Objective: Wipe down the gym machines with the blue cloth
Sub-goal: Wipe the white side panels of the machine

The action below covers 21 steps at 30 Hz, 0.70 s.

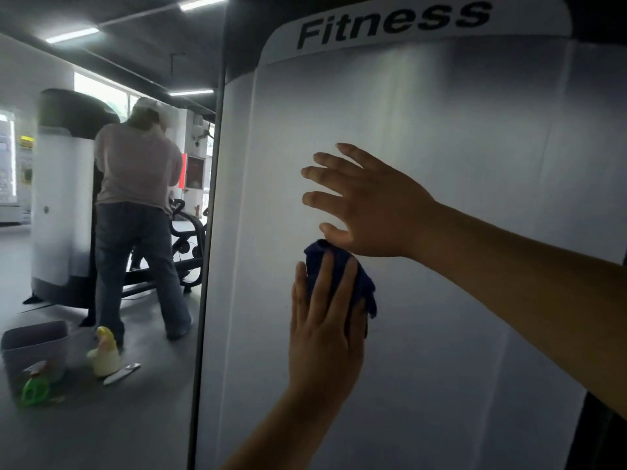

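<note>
Closest in, the left hand (325, 327) reaches up from below with its fingers straight and side by side, pressing the bunched blue cloth (368, 293) flat against the white panel (441, 351) of the gym machine. Part of the cloth pokes out past the fingertips and off to the right. Just above, the right hand (369, 212) comes in from the right with its fingers spread wide and holding nothing; its lowest digit meets the top edge of the cloth, but whether the palm actually rests on the panel is hard to tell. The step in hand looks like wiping this broad face. It would go best with the cloth opened out fuller under the palm, the pressure kept even, and long overlapping strokes run from the "Fitness" lettering (393, 22) downward, including the rounded left edge beside the dark post (207, 266). The free hand is better kept off wiped areas so it leaves no prints. Farther off on the floor (101, 429) stand a grey bin (34, 344), a green spray bottle (34, 391) and a pale yellow bottle (103, 357). Beyond them another person (139, 171) stands with their back turned at a second white machine (57, 198).
</note>
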Motion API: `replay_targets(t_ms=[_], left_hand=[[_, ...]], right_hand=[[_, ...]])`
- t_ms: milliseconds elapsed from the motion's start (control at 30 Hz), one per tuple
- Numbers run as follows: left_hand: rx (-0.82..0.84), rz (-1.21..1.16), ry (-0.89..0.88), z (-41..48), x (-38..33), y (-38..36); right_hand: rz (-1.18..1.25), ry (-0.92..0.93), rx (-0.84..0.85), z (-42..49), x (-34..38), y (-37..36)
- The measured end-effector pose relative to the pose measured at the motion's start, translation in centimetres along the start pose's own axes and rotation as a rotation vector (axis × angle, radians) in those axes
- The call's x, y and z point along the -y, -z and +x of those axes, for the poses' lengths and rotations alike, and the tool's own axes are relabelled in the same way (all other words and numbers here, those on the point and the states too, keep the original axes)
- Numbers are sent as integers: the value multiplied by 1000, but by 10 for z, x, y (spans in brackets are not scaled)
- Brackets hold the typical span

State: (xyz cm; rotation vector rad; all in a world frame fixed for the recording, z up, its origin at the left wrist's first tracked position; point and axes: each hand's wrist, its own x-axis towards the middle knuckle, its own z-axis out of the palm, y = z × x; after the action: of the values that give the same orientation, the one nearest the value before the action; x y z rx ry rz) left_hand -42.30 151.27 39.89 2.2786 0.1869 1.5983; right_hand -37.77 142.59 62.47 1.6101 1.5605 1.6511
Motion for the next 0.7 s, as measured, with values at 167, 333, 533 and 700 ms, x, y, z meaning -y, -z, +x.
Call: replay_targets(t_ms=[167, 333, 533, 700], left_hand=[[32, 122, -358, -10, -1, -5], [2, 75, -204, -13, -22, -8], [-19, 44, -75, -7, -19, -3], [55, 121, -451, -25, -22, -11]], right_hand=[[-1, -3, -6, 0, 1, -2], [-25, -3, 11, 0, 2, 0], [-41, 3, 5, -2, 1, 0], [-48, 12, 16, -1, 2, 1]])
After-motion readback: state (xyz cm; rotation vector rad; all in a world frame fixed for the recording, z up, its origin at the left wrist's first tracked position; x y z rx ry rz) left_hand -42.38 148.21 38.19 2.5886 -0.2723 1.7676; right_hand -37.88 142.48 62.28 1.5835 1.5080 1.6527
